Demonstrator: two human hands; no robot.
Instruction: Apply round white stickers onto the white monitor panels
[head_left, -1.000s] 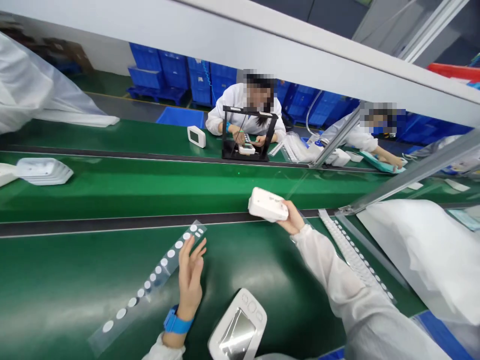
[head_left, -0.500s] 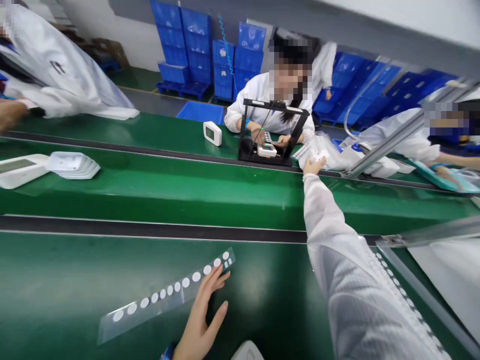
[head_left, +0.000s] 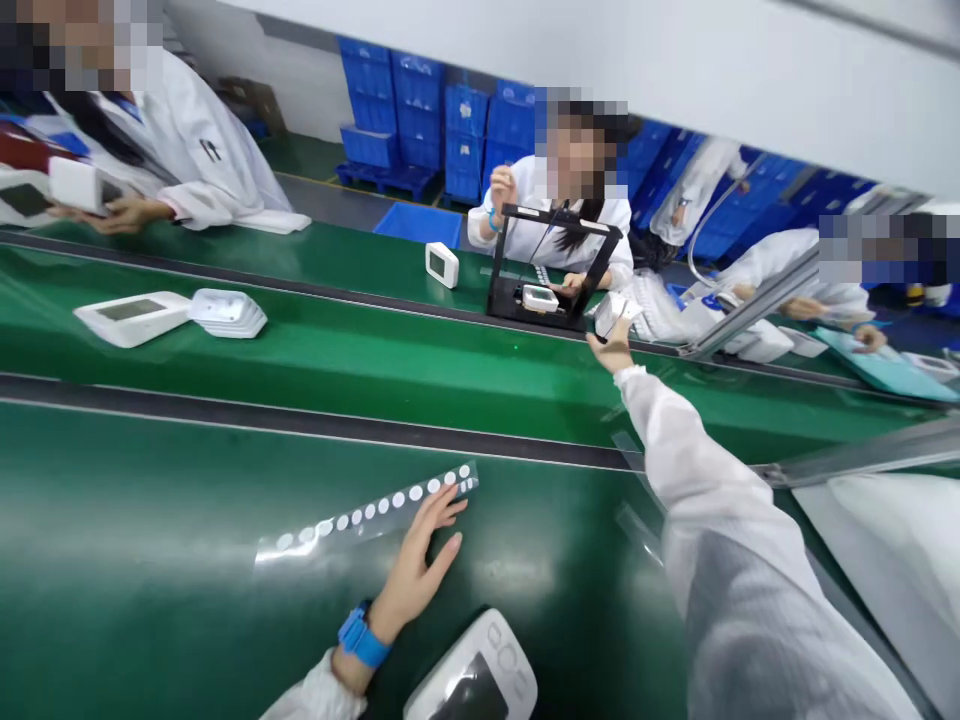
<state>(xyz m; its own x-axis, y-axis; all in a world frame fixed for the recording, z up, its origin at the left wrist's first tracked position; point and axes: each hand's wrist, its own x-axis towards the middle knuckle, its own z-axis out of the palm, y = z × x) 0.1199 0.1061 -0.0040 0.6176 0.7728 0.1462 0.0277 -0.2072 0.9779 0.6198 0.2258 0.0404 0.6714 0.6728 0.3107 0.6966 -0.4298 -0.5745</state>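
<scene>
I see right hand stretched across the belt, open beside white unit | left hand spread flat on sticker strip | near monitor untouched.

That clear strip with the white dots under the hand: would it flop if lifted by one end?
Probably yes. The clear strip looks like thin film lying flat on the green bench, so it would likely droop and weigh little. The left hand rests fingertips on its end; the glossy surface may let it slide.

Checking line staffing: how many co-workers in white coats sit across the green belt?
3: one co-worker at far left, one behind the black frame, one at far right. Others may be hidden.
</scene>
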